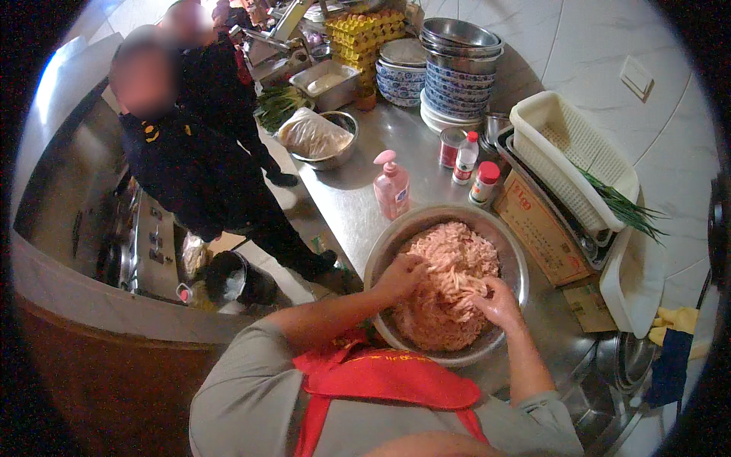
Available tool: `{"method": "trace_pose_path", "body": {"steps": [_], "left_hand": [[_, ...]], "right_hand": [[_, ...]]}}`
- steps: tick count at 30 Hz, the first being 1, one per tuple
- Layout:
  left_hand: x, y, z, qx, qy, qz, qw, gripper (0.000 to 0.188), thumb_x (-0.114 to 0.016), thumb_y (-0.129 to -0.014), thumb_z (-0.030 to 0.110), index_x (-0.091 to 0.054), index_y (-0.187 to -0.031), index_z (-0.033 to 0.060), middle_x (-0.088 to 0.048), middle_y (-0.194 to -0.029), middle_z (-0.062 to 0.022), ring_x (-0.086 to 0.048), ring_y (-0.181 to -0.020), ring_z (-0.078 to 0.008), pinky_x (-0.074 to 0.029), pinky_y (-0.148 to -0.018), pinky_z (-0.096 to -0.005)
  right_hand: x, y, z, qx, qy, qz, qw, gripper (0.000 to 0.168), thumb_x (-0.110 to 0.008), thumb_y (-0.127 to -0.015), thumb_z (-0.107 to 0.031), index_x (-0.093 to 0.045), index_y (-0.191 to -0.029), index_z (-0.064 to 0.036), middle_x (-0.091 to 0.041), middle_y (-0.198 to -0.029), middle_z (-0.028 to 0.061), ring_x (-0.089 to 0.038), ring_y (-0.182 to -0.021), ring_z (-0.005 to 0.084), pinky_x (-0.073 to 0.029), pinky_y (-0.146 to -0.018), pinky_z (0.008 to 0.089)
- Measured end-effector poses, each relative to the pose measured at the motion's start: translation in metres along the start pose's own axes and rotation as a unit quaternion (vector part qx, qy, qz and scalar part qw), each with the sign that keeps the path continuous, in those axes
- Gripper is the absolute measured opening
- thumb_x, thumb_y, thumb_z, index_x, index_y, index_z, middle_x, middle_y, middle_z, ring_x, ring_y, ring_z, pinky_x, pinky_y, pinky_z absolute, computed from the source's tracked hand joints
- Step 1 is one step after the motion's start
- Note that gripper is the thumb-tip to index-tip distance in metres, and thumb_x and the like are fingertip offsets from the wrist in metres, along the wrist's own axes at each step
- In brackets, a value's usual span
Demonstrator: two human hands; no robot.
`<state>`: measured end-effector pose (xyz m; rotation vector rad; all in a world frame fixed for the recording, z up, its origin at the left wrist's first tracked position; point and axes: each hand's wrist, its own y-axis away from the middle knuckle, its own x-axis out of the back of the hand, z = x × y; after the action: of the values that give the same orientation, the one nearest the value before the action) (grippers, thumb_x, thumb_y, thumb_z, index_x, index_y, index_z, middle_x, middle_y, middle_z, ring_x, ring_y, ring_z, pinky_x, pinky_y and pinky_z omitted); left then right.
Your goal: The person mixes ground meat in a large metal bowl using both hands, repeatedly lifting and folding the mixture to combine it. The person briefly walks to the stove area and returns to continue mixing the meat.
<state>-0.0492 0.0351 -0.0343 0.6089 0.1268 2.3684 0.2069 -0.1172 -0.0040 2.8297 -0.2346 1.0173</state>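
Ground raw meat [445,320] fills much of a large stainless steel bowl [517,251] on the metal worktop in front of me. My left hand [406,274] reaches over the bowl's left side, its fingers curled into the pink meat. On the right, my right hand [495,300] has its fingers and thumb around some of the meat, with strands of it lying between the two hands. Fingertips of both hands are partly hidden in the meat. A pink pump bottle [392,188] stands just beyond the bowl's rim.
Behind the bowl stand a red-capped shaker jar [484,183], a small bottle [466,159] and a can [451,145]. Stacked bowls [460,85] and egg trays [365,34] are farther back. A cardboard box [537,228] and white plastic basket [571,160] flank the right. Two people [194,154] stand left.
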Motion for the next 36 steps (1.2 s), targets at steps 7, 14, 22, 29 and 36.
{"method": "trace_pose_path", "body": {"steps": [7, 14, 22, 29, 36], "left_hand": [[-0.060, 0.013, 0.045, 0.043, 0.028, 0.045, 0.998, 0.054, -0.055, -0.097, 0.042, -0.058, -0.128, -0.0022, -0.055, -0.129, -0.0294, -0.054, -0.121, -0.0387, -0.040, -0.106, -0.0466], [-0.038, -0.002, -0.008, 0.033, 0.016, 0.088, 0.995, 0.053, -0.059, -0.094, 0.038, -0.054, -0.132, 0.0008, -0.061, -0.123, -0.0220, -0.059, -0.115, -0.0332, -0.045, -0.101, -0.0449], [0.005, -0.009, 0.026, -0.001, 0.005, -0.033, 0.999, 0.043, -0.056, -0.097, 0.037, -0.058, -0.125, 0.0049, -0.059, -0.123, -0.0211, -0.056, -0.112, -0.0307, -0.045, -0.096, -0.0462], [-0.048, -0.013, 0.036, 0.123, 0.062, 0.037, 0.990, 0.045, -0.057, -0.094, 0.034, -0.058, -0.120, -0.0032, -0.064, -0.104, -0.0237, -0.062, -0.105, -0.0333, -0.049, -0.091, -0.0467], [-0.055, -0.070, -0.079, -0.006, 0.034, 0.151, 0.988, 0.052, -0.061, -0.092, 0.042, -0.061, -0.115, -0.0049, -0.066, -0.097, -0.0259, -0.067, -0.094, -0.0378, -0.052, -0.083, -0.0484]], "right_hand": [[-0.083, -0.008, -0.032, -0.081, 0.015, 0.010, 0.997, 0.055, -0.068, -0.070, 0.002, -0.058, -0.124, 0.000, -0.063, -0.108, 0.0278, -0.062, -0.102, 0.0420, -0.050, -0.089, 0.0479], [-0.057, -0.007, -0.009, -0.136, 0.151, -0.028, 0.979, 0.058, -0.071, -0.075, -0.004, -0.051, -0.129, 0.001, -0.052, -0.121, 0.0289, -0.055, -0.114, 0.0405, -0.047, -0.095, 0.0472], [-0.026, -0.017, 0.017, -0.060, -0.342, -0.038, 0.937, 0.051, -0.071, -0.074, 0.002, -0.058, -0.123, -0.006, -0.065, -0.115, 0.0165, -0.061, -0.111, 0.0312, -0.051, -0.093, 0.0385], [-0.059, -0.031, -0.067, -0.045, 0.002, 0.015, 0.999, 0.035, -0.065, -0.085, -0.004, -0.059, -0.119, -0.003, -0.068, -0.109, 0.0156, -0.065, -0.097, 0.0309, -0.051, -0.088, 0.0427], [-0.046, -0.048, 0.007, -0.283, 0.017, 0.015, 0.959, 0.054, -0.060, -0.094, -0.021, -0.044, -0.143, -0.006, -0.055, -0.136, 0.0211, -0.055, -0.124, 0.0305, -0.044, -0.104, 0.0399]]}}
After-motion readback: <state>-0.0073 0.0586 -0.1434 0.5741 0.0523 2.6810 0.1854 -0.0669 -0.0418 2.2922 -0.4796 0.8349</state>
